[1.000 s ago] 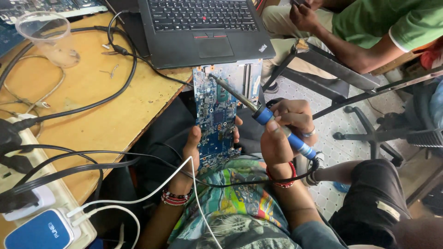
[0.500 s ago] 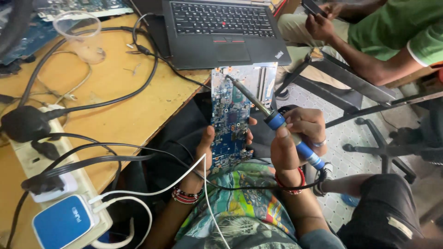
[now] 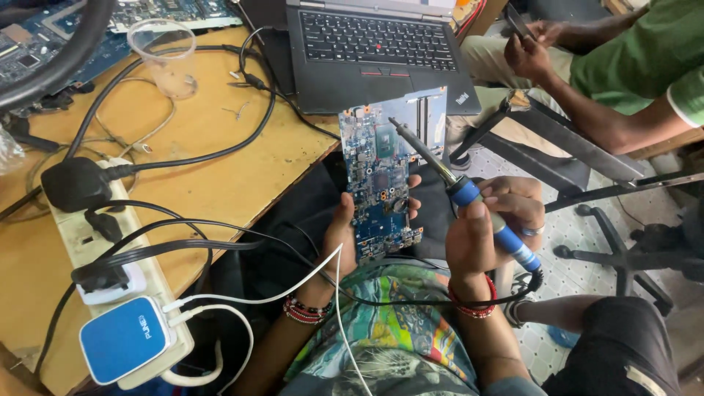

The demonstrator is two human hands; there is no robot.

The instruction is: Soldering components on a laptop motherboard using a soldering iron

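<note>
At the centre of the frame the left hand rises from the lower middle, forearm angled up, a beaded band at the wrist. Its fingers are closed around the lower edge of a blue circuit board, thumb on the left edge and fingertips showing at the right edge. The board stands nearly upright, a flat rectangular panel studded with small chips and metal contacts, its top reaching the front edge of the laptop.

Just right of it, the right hand is wrapped in a fist around the blue handle of a soldering iron, a red band on its wrist and a ring on one finger. The iron's slim metal shaft slants up and left, its tip resting over the upper part of the board. A black cord leaves the handle's lower end.

At left, the wooden surface carries a white power strip with black plugs and a blue adapter, and a clear plastic cup. In the upper right a seated person in a green shirt holds a dark object.
</note>
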